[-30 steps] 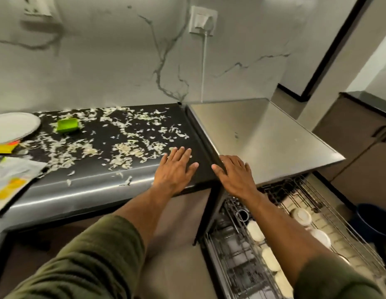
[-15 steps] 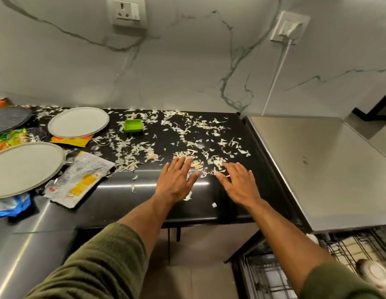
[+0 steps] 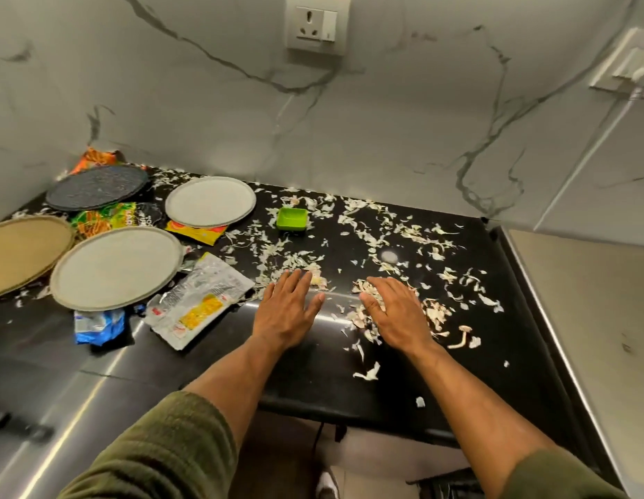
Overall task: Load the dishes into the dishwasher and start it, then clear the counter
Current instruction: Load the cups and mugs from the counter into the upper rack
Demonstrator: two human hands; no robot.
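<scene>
Pale vegetable scraps [image 3: 396,225] are strewn across the black counter [image 3: 313,372]. My left hand [image 3: 286,311] lies flat on the counter with fingers straight, its fingertips at the edge of the scraps. My right hand [image 3: 396,311] lies flat, fingers straight, on a small heap of scraps [image 3: 363,315]. At the left sit two grey plates [image 3: 115,268] [image 3: 210,201], a tan plate [image 3: 23,252] and a dark round plate [image 3: 97,187]. A small green dish [image 3: 292,218] stands among the scraps.
Empty snack wrappers lie around the plates: a silver and yellow one [image 3: 198,298], a blue one [image 3: 97,325], orange-green ones [image 3: 111,217]. The steel dishwasher top [image 3: 594,304] adjoins the counter on the right. A wall socket [image 3: 316,25] sits above.
The view has swung left from the dishwasher to the counter. Both hands have moved from the counter's right edge onto the scraps, the right hand now on a gathered heap.
</scene>
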